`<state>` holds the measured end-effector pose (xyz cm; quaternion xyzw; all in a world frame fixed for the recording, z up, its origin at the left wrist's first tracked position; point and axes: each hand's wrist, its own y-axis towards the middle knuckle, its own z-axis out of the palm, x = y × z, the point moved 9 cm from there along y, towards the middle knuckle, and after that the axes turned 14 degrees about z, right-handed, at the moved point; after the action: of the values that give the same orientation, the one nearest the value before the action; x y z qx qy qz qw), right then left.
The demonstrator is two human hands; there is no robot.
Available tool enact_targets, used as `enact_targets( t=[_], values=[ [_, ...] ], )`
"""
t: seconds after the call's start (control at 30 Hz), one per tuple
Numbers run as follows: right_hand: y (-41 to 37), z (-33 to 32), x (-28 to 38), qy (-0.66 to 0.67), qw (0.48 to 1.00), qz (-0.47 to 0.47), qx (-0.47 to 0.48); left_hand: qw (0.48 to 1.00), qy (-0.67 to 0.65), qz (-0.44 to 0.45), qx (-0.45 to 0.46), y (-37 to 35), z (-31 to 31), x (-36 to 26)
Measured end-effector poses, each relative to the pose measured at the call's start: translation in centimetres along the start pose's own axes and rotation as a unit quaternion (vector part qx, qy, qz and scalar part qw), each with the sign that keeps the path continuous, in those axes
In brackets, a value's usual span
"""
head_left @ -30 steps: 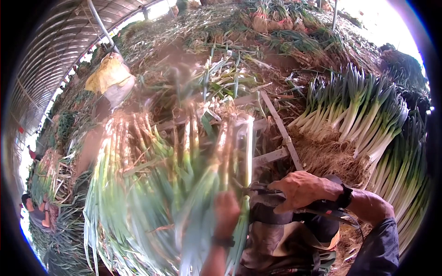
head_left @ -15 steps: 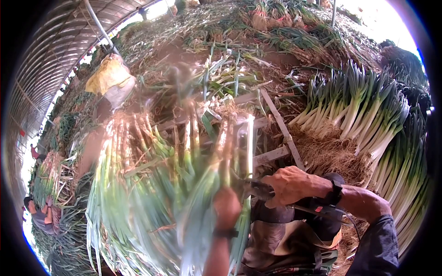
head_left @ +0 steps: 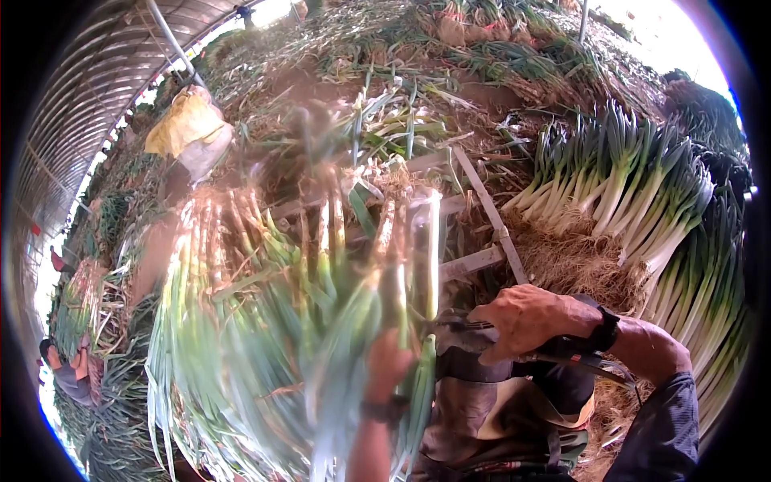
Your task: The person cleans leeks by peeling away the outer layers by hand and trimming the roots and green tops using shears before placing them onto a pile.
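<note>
My left hand (head_left: 389, 365), blurred, is closed around green stalks of leeks (head_left: 377, 297) at the front. The leeks lie fanned out, roots pointing away and long leaves toward me. Beside that hand stands a pale, clean leek stalk (head_left: 434, 257); just below its lower end is the blunt, pale-tipped end of a green leaf (head_left: 427, 373). My right hand (head_left: 534, 320) grips a dark corded cutter (head_left: 459, 323), its head close to that gap. The cutter's jaws are too dark to make out, and the handle is partly hidden by my hand.
Cleaned leeks (head_left: 614, 173) with bushy roots are piled at the right. A pale frame (head_left: 490, 205) lies beyond my knees. A yellow-and-white sack (head_left: 186, 132) sits by a post. Another person (head_left: 76, 373) is at far left; leek heaps (head_left: 482, 36) lie behind.
My right hand and the cutter have shifted slightly right and turned. A gap now shows between the clean stalk and the green leaf below it. My left hand has moved slightly.
</note>
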<state>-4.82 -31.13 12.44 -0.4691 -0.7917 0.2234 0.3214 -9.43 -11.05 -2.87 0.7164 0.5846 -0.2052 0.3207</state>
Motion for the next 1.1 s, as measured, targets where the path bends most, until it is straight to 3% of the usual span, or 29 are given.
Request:
enact_targets(
  t=[0.07, 0.23, 0.37, 0.43, 0.6, 0.7, 0.8, 1.0, 1.1],
  values=[
    [-0.5, 0.0, 0.9, 0.005, 1.000, -0.023, 0.010, 0.996, 0.034, -0.068, 0.048, 0.0, -0.1, 0.1],
    [-1.5, 0.3, 3.0, -0.037, 0.994, -0.001, 0.098, 0.994, 0.081, -0.067, 0.005, -0.1, -0.7, -0.3],
    [-1.6, 0.2, 3.8, -0.050, 0.996, -0.070, 0.014, 0.992, 0.090, -0.092, -0.003, -0.3, -0.9, -0.2],
    [-1.6, -0.1, 4.0, -0.063, 0.994, -0.090, -0.027, 0.994, 0.090, -0.062, -0.016, -0.3, -0.9, -0.4],
    [-2.6, -0.7, 5.2, -0.010, 0.994, -0.100, -0.030, 0.993, 0.074, -0.096, -0.004, -0.3, -0.5, 0.4],
    [-1.4, -0.3, 4.3, -0.072, 0.991, -0.073, -0.089, 0.995, 0.052, -0.084, 0.000, -0.2, 0.0, 0.7],
    [0.5, 0.2, 2.8, -0.075, 0.994, -0.014, -0.076, 0.993, 0.023, -0.118, 0.010, -0.1, -0.3, 0.3],
    [2.3, -1.3, 1.3, -0.022, 0.985, -0.043, -0.165, 0.988, 0.027, -0.151, 0.030, 0.2, -0.1, 0.5],
    [2.8, -1.7, 1.1, -0.001, 0.990, -0.014, -0.139, 0.988, 0.005, -0.153, 0.036, 0.4, 0.1, 0.5]
  ],
)
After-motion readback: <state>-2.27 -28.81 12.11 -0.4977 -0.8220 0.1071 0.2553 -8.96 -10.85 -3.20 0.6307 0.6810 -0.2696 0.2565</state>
